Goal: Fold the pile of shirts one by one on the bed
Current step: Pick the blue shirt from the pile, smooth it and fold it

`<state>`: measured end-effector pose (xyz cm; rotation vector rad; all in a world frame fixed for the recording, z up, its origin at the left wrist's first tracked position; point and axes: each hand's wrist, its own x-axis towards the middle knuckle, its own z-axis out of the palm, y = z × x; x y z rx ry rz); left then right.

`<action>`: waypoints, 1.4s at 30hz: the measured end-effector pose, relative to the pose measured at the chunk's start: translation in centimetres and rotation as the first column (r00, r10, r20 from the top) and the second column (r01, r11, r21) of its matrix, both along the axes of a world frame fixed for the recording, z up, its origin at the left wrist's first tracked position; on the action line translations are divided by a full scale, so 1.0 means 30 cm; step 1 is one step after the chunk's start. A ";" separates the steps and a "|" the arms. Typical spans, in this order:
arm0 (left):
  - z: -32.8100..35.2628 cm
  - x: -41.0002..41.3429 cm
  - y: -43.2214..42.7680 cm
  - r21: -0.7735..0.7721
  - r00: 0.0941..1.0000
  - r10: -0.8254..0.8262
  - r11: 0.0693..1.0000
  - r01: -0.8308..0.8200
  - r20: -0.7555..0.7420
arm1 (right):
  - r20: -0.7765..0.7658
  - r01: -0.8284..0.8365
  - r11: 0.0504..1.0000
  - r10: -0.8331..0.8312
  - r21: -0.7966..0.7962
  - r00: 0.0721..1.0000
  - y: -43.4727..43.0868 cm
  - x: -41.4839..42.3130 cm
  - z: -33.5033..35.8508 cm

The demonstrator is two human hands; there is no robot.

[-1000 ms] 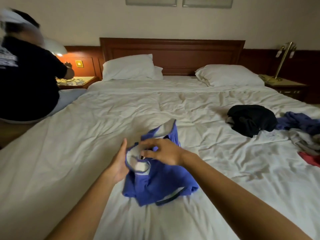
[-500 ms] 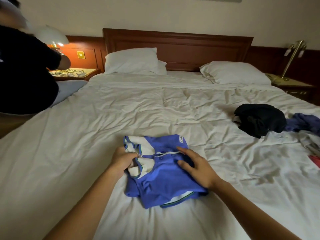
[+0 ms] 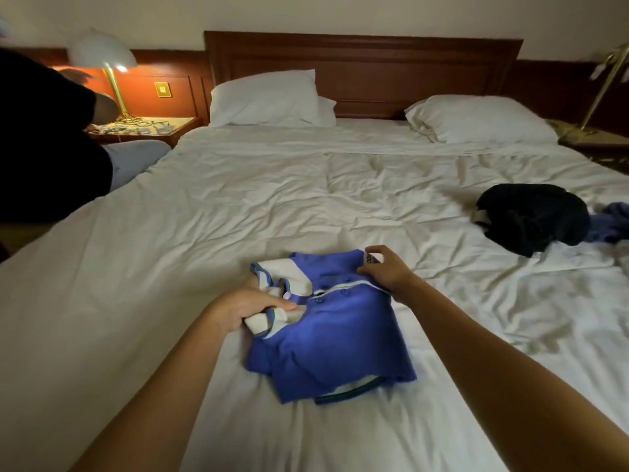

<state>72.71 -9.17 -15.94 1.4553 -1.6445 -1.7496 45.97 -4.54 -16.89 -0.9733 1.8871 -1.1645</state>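
A blue polo shirt point(image 3: 335, 338) with a white collar and white trim lies folded into a small bundle on the white bed point(image 3: 238, 216), front centre. My left hand point(image 3: 245, 310) grips the white collar at the shirt's left side, fingers curled round the cloth. My right hand point(image 3: 388, 269) pinches the shirt's far right corner, beside a small label. A pile of unfolded shirts lies at the bed's right edge: a black one point(image 3: 532, 218) in front and a blue one point(image 3: 609, 224) partly cut off by the frame.
Two white pillows point(image 3: 269, 98) point(image 3: 480, 119) lean by the wooden headboard point(image 3: 364, 68). A person in a black top point(image 3: 47, 141) sits at the bed's left edge, next to a nightstand point(image 3: 146, 126) with a lit lamp point(image 3: 105, 52). A brass lamp point(image 3: 609, 80) stands at the far right.
The blue shirt went from raised in both hands to lying flat on the bed. My right hand slid from its middle to the far right corner; my left stayed at the collar.
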 end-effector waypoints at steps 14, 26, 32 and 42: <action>0.106 -0.170 -0.080 -0.386 0.831 0.005 0.887 0.253 0.557 | 0.048 0.028 0.988 -0.035 0.154 0.998 0.499 -0.151 0.053; -0.017 -0.047 0.222 -0.073 0.950 0.296 0.950 -0.303 -0.095 | 0.190 0.069 0.992 -0.088 0.107 0.978 0.390 -0.049 -0.001; -0.005 0.059 0.244 -0.152 0.977 0.166 0.971 -0.185 -0.133 | 0.202 -0.189 0.962 0.148 0.197 0.968 0.629 -0.036 0.021; -0.013 0.015 0.160 -0.206 0.928 0.346 0.906 -0.369 -0.140 | -0.240 0.154 0.985 -0.131 0.079 0.962 0.416 -0.002 0.004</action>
